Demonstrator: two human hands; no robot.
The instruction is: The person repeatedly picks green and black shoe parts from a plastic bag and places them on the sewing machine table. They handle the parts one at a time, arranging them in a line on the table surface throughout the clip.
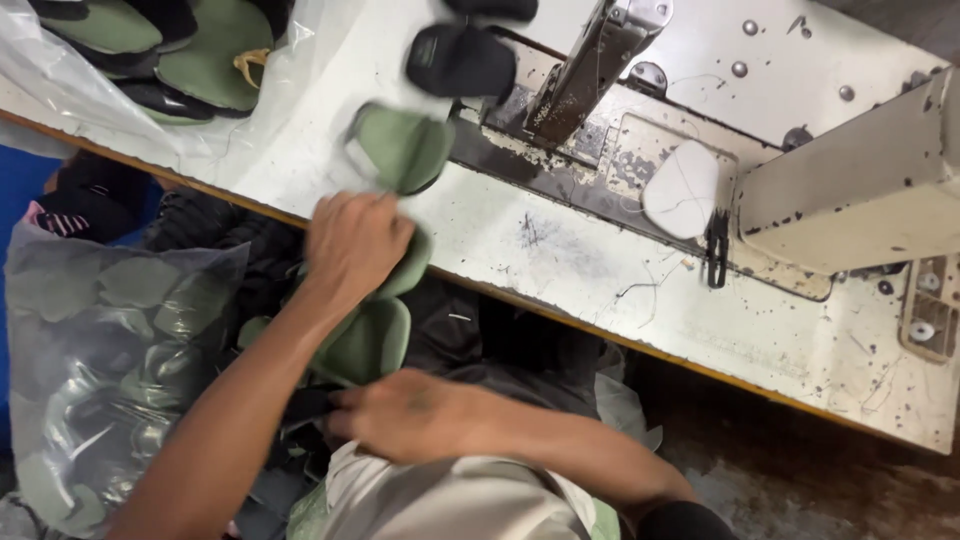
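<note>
At the table edge [560, 300], the left hand [352, 245] is closed over a green pad [408, 268], pressing it against the rim. The right hand [405, 415] rests in the lap near another green pad [365, 340]; its grip cannot be told. A third pad [400, 148] lies blurred on the table. Gripped so loosely at the rim, the pad could slip into the bag [100, 340] below.
</note>
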